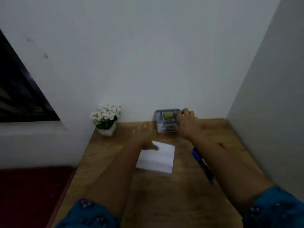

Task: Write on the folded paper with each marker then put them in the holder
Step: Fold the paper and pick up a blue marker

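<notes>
The folded white paper (pixel 159 157) lies on the wooden table (pixel 164 203). My left hand (pixel 143 134) rests flat beside its far-left corner, fingers straight and thumb touching the paper. At the back against the wall stands the clear grey holder (pixel 160 116). My right hand (pixel 186 122) reaches to its right side, and its curled fingers appear to pinch a yellow marker (pixel 168 115) at the holder's top; blur hides the grip. A blue marker (pixel 203 165) lies on the table right of the paper, partly under my right forearm. An orange marker tip (pixel 222 145) shows beyond that forearm.
A small pot of white flowers (pixel 106 118) stands at the table's back left corner. White walls close the table in behind and on the right. A dark red surface (pixel 32 195) lies left of the table, below a dark window (pixel 19 96).
</notes>
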